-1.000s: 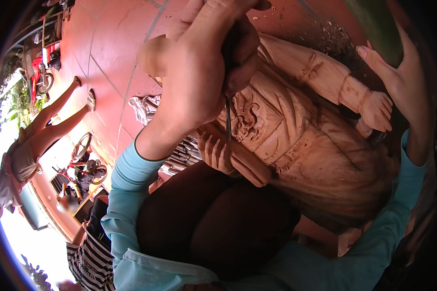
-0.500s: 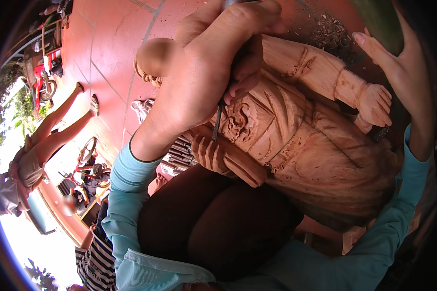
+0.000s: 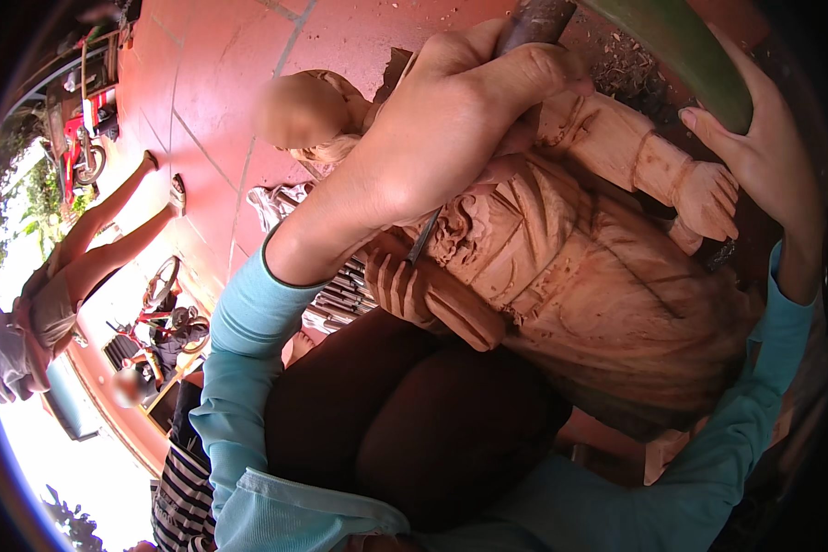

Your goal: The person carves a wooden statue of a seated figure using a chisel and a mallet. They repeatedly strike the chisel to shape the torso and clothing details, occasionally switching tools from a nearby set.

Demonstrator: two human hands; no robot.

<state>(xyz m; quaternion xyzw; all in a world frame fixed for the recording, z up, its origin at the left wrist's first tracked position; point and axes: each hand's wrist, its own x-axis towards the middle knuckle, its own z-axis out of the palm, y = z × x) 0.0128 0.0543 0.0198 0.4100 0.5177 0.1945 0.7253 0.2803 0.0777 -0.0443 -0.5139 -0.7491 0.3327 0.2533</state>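
Note:
A carved wooden figure [image 3: 607,276] in a robe lies slanting in front of my lap, one arm stretched to the right. My left hand [image 3: 432,138] is wrapped around a chisel [image 3: 535,26], its dark handle end sticking out above the fist. The chisel's thin metal blade [image 3: 422,239] slants down to the figure's bent near hand, beside a curled carved ornament [image 3: 457,230] on the chest. On the right, my right hand [image 3: 768,152] grips a green, smooth, rounded mallet [image 3: 685,55]. The mallet reaches up and left toward the chisel handle; its far end is cut off by the upper edge.
Several carving tools [image 3: 345,296] lie in a row on a pale cloth [image 3: 274,201] left of the figure. Wood shavings [image 3: 630,74] are heaped on the red tiled floor [image 3: 212,92]. Farther left are a standing person [image 3: 74,276], a bicycle [image 3: 161,317] and someone in stripes [image 3: 184,492].
My left hand has moved right and slightly down, uncovering more of the figure's head and the chisel's handle end. The mallet now spans farther left, closer to the handle.

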